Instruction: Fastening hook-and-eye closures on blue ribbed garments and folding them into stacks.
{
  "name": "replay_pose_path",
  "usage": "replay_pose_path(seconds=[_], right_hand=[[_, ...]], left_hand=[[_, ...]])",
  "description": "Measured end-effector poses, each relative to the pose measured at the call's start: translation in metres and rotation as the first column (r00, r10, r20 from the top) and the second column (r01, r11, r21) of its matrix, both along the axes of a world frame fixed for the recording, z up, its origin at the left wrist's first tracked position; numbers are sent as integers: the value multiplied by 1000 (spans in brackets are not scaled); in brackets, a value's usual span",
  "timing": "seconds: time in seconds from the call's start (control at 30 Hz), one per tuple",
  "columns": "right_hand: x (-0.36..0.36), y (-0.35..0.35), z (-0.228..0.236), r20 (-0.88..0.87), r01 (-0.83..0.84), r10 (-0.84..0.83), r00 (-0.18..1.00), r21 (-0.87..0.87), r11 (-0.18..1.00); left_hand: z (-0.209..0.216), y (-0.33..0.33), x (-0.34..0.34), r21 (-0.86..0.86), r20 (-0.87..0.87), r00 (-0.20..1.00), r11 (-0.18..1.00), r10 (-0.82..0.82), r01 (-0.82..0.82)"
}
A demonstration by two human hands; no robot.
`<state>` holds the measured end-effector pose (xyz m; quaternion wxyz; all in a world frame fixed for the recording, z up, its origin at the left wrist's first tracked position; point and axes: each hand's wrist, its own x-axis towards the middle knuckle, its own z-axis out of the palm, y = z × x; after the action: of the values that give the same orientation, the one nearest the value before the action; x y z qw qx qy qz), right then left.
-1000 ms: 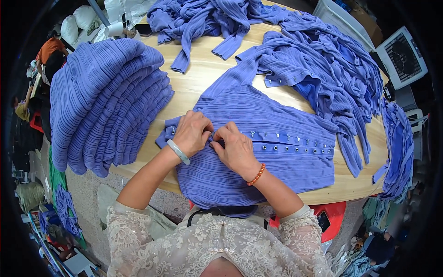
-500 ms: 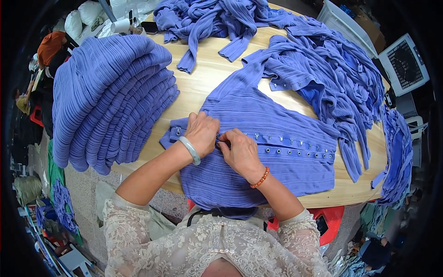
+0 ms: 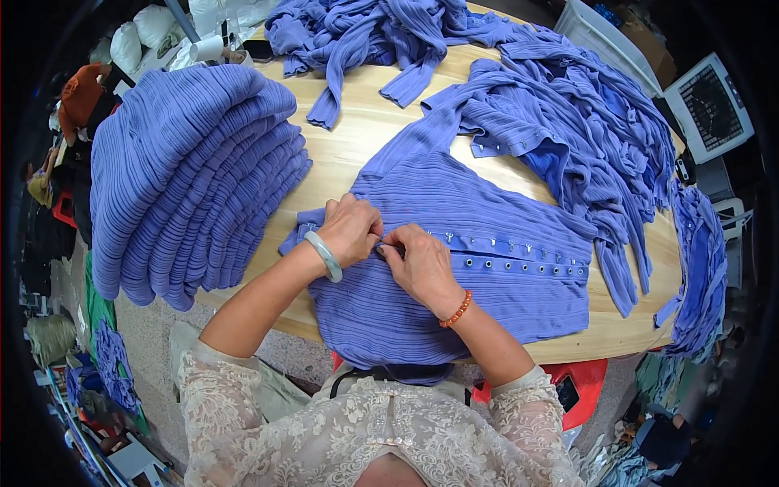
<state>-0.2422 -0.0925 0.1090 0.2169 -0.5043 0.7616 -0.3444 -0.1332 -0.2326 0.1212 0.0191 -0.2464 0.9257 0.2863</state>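
Observation:
A blue-violet ribbed cardigan [image 3: 487,304] lies spread on the table in front of me, its lower edge draping over the near rim. Two front bands run across it, one with several small metal hooks and the other with several round eyelets. My left hand [image 3: 350,231], with a pale bangle at the wrist, pinches the band near the cardigan's left end. Close beside it my right hand [image 3: 419,261], wearing an orange bead bracelet, pinches the same band. The fingers hide the fastener between them.
A tall stack of folded blue-violet garments [image 3: 191,178] stands on the left of the wooden table [image 3: 357,150]. Loose ones [image 3: 568,122] are heaped at the back and right. A red stool [image 3: 580,398] is below the near edge; a white crate [image 3: 604,45] stands beyond.
Both hands stay pinched at the same band and have shifted only slightly; my left wrist has moved a little left. The cardigan lies almost as before.

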Motion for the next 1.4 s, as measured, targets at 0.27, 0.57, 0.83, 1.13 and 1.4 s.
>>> replay_pose_path(seconds=[0.27,0.57,0.83,1.13,1.4], right_hand=[[-6,-13,12,61,46,-58,996,183,982],[-20,-20,13,83,-25,5,997,244,970],[-12,-16,11,17,30,-35,999,218,976],[-7,36,11,-183,17,-7,983,53,998],[-14,32,6,-102,6,-9,995,-38,999]], left_hand=[[4,-12,-3,58,84,989,992,-118,113],[1,-14,1,25,42,987,988,-152,151],[5,-15,-2,54,63,986,987,-153,149],[3,-3,-3,-62,112,993,996,-50,57],[5,26,-23,-159,-134,986,984,-101,79]])
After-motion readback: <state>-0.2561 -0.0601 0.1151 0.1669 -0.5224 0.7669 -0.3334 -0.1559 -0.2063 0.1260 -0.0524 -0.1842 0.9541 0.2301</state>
